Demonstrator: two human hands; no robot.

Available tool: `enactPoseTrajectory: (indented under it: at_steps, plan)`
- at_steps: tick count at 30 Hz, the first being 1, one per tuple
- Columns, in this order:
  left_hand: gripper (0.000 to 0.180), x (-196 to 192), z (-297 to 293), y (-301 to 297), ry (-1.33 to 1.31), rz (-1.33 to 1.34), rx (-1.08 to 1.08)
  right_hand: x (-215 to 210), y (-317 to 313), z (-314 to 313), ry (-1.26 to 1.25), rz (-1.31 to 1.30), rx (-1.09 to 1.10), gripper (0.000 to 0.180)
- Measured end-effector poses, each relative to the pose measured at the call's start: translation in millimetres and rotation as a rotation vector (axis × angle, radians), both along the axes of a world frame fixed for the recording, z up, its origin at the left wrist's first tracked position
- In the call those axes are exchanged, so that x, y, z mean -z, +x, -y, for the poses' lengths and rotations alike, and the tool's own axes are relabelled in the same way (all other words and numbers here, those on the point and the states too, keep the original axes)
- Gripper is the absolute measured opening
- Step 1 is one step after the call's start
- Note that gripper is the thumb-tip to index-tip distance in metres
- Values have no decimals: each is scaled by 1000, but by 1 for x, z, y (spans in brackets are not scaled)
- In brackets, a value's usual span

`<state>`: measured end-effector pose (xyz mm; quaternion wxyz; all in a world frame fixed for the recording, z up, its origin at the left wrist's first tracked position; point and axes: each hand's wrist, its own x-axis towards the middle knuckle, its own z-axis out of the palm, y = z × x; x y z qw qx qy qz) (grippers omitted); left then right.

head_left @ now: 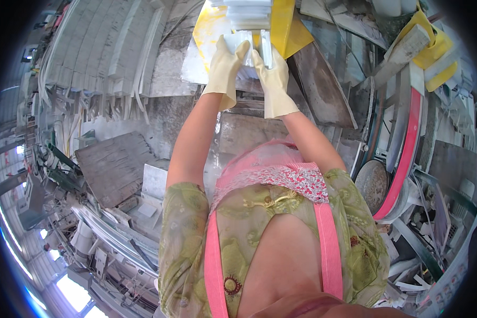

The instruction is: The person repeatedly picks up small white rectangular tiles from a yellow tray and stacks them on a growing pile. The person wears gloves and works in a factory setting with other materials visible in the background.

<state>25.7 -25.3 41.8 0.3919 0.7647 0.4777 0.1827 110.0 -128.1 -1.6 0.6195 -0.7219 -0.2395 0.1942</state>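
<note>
Both my hands wear loose cream rubber gloves and reach forward to the far edge of the view. My left hand (225, 68) is closed around a group of white flat strips (244, 40), its thumb lying along their near side. A narrow gap apart, my right hand (273, 79) grips another white strip (265, 42) with a glossy, pale greenish face. Straight beyond them rises a stack of similar white pieces (249, 15). Yellow sheeting (297, 37) lies under and beside the stack. The far fingers of both hands are partly hidden by the pieces.
Long grey slabs (103, 47) are stacked at the left. A brown board (323, 87) slants down right of my hands. Farther right stands a machine with a red curved guard (408, 153) and a round wheel (372, 185). A worn wooden board (114, 167) lies lower left.
</note>
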Motion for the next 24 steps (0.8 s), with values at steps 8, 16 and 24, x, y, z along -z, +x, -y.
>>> enactPoseTrajectory:
  at_steps: [8,16,24]
  plan:
    - [76,-46,-1,-2,25,-485,213,-14,7,16,-204,134,-368,102]
    - [87,-59,13,43,-12,-715,2,-6,6,48,-282,312,-531,119]
    - [98,-53,34,59,90,-799,-279,12,36,80,-95,181,-744,92]
